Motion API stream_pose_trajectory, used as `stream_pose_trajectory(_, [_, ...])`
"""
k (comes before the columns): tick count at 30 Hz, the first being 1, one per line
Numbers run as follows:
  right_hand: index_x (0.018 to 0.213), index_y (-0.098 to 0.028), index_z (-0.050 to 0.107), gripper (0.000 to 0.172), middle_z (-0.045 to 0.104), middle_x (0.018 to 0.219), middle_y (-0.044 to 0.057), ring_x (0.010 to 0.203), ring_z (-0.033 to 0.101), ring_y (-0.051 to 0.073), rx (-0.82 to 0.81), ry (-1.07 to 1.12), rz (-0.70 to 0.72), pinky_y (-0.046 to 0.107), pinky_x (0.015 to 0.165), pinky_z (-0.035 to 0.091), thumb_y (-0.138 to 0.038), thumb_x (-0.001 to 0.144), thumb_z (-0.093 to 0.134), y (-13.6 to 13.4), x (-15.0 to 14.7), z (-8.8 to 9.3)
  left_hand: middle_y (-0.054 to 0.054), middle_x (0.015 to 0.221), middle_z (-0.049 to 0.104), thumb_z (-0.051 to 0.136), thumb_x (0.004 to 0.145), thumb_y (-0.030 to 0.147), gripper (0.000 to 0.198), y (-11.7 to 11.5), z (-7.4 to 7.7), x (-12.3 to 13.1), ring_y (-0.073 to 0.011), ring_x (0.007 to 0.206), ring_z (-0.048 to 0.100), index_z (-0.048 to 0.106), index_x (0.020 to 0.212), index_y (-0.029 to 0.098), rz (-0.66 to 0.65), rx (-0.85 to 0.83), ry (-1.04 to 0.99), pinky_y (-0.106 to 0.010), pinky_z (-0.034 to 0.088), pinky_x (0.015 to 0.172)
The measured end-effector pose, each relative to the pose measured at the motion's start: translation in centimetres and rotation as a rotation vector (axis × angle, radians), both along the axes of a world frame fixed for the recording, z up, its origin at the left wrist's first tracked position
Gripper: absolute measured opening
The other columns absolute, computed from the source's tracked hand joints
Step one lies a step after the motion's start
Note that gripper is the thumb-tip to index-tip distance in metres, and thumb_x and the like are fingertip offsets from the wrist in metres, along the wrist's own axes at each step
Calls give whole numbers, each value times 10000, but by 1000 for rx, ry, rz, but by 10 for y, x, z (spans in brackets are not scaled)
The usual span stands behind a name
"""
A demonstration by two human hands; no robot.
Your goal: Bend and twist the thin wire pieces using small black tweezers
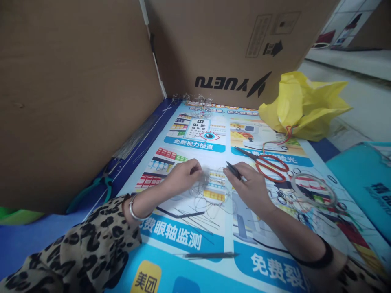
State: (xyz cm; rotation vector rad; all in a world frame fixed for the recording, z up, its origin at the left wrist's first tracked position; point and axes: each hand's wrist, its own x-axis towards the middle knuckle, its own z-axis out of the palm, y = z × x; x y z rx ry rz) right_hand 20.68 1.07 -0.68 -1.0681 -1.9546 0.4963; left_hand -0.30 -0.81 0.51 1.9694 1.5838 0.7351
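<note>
My left hand (185, 176) is pinched closed at the left side of a tangle of thin looped wire (214, 199), and its fingertips are blurred. Between the fingers of my right hand (252, 189) is a small black pointed tool (233, 170), its tip facing up and left. That hand is at the right edge of the wire loops, and whether it touches them I cannot tell. Orange-handled scissors (271, 167) lie just beyond my right hand. Several loose dark wires (189, 217) are scattered below the loops, and a thin bundle of dark sticks or wires (210, 255) lies nearer me.
Cardboard walls (214, 44) enclose the left and back. A yellow crumpled wrap (299, 106) stands at the back right, near a clear ring-shaped coil (314, 189) and a teal pouch (363, 179). Teal-handled pliers (91, 191) lie left, beside straight wires (134, 140). A printed poster (210, 238) covers the table.
</note>
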Motion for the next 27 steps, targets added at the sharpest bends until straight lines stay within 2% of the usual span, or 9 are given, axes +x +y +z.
stream_pose_trajectory(6, [774,-207,589,131,547,705,14,700,520,146,50,18,33,288,650,430,-298,820,507,-1,0,-2,13,741,661,430,824,259,106,-8,9,11,-112,627,610,450,742,197,-12,-185,-223,-238,435,605])
stream_pose_trajectory(9, [816,-207,600,93,560,735,22,726,532,153,84,26,69,297,671,442,-250,803,519,-2,1,-2,9,730,659,416,837,277,120,-10,12,17,-106,563,611,413,747,198,-37,-269,-292,-234,446,566])
stream_pose_trajectory(16, [858,-204,604,122,554,748,28,743,523,156,121,10,130,298,666,437,-170,769,526,-1,3,-6,18,662,625,402,850,311,147,-5,9,27,-109,490,581,411,759,197,-71,-272,-284,-236,431,509])
stream_pose_trajectory(27, [827,-197,622,112,574,731,32,732,525,164,127,-24,89,301,656,419,-170,769,529,1,4,-6,42,625,582,413,854,326,150,4,5,30,-69,432,533,420,784,193,-50,-327,-354,-180,379,442])
